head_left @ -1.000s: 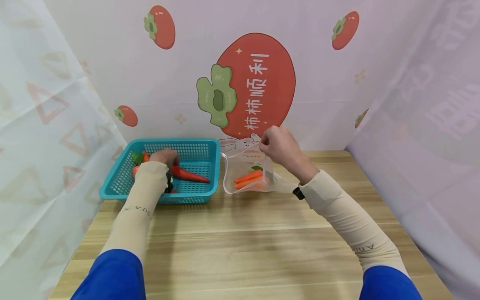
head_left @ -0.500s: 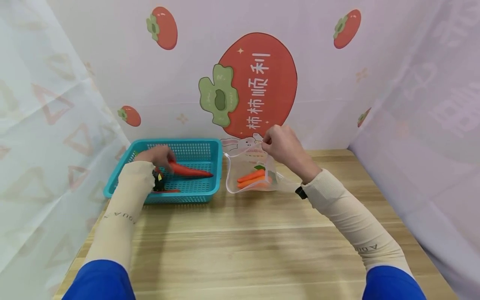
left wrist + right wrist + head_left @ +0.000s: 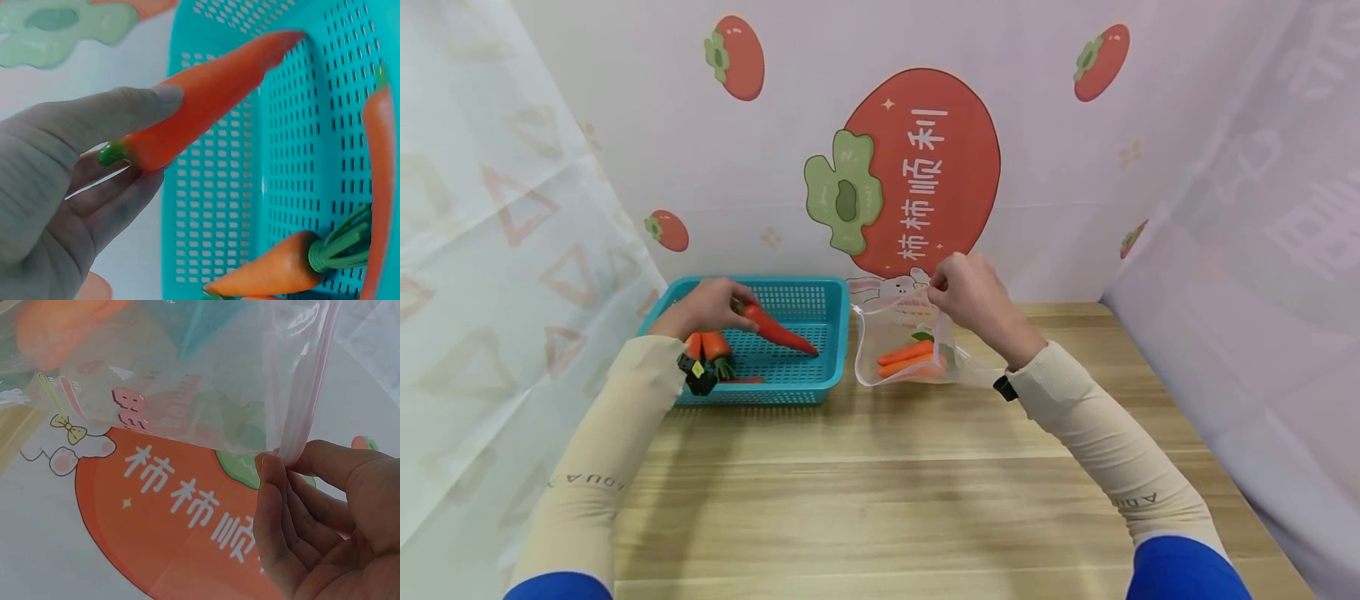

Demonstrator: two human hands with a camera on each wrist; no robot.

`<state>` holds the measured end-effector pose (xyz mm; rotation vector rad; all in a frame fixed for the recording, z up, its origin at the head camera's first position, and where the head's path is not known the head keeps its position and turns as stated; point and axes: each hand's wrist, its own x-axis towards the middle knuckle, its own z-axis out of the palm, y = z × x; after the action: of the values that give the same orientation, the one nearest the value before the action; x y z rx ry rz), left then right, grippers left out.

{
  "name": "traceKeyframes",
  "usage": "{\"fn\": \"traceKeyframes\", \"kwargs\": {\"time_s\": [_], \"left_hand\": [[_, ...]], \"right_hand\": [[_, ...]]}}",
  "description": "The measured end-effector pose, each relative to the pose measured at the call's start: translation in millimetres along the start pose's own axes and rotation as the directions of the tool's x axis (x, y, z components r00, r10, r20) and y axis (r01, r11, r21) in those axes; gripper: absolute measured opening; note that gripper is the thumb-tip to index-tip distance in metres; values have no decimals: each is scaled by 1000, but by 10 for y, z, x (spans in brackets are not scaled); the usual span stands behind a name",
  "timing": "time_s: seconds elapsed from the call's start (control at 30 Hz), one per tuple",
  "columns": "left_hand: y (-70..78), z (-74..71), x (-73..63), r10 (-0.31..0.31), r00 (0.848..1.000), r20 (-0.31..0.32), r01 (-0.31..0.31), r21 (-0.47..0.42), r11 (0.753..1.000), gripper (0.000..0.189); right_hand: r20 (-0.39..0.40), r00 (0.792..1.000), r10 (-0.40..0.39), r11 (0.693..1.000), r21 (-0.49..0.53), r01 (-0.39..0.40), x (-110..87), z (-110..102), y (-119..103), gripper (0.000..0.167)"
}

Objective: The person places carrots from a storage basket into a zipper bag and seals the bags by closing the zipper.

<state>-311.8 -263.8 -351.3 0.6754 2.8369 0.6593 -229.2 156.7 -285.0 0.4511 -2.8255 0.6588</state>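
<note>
My left hand (image 3: 715, 304) holds a long red-orange carrot (image 3: 206, 100) near its green stem end, thumb on one side and fingers on the other. The carrot's tapered tip points right, over the turquoise basket (image 3: 838, 342). My right hand (image 3: 973, 287) pinches the upper corner of a clear zip bag (image 3: 187, 406), thumb against the fingers. The bag's mouth hangs apart, facing the basket. Orange carrots (image 3: 904, 360) lie inside the bag, with a bit of green leaf behind them.
In the basket lie an orange carrot with green stalks (image 3: 281, 265) and a slim carrot (image 3: 379, 169). The basket stands at the back left of the wooden table (image 3: 850, 500). Behind it rises a printed cloth (image 3: 1037, 150), with more cloth on both sides.
My left hand has lifted the carrot up from among the others in the basket and shifted slightly leftward. The right hand stays at the bag's corner.
</note>
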Motion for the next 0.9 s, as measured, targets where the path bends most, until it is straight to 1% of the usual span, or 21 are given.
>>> {"fn": "traceKeyframes", "kwargs": {"time_s": [0.13, 0.23, 0.43, 0.6, 0.73, 0.9], "left_hand": [[88, -32, -136, 1, 996, -85, 0, 12, 1000, 40], [158, -53, -251, -7, 991, -131, 9, 16, 1000, 43], [298, -71, -479, -22, 980, -196, 24, 6, 1000, 49], [408, -74, -664, -28, 971, -238, 19, -39, 999, 50], [481, -65, -812, -19, 951, -308, 5, -46, 999, 50], [574, -50, -973, 18, 921, -389, -68, -116, 991, 46]], "right_hand": [[-6, 1000, -7, 1000, -2, 7, -2, -4, 4, 17], [-8, 1000, -9, 1000, -1, 9, -11, -4, 1, 17], [-6, 1000, 1, 1000, 2, -1, -31, -9, -15, 17], [-7, 1000, 4, 1000, 2, -4, -28, -15, -7, 17], [-10, 1000, -6, 1000, 8, 6, -34, -27, -14, 18], [-14, 1000, -10, 1000, 14, 10, -37, -39, -26, 18]]}}
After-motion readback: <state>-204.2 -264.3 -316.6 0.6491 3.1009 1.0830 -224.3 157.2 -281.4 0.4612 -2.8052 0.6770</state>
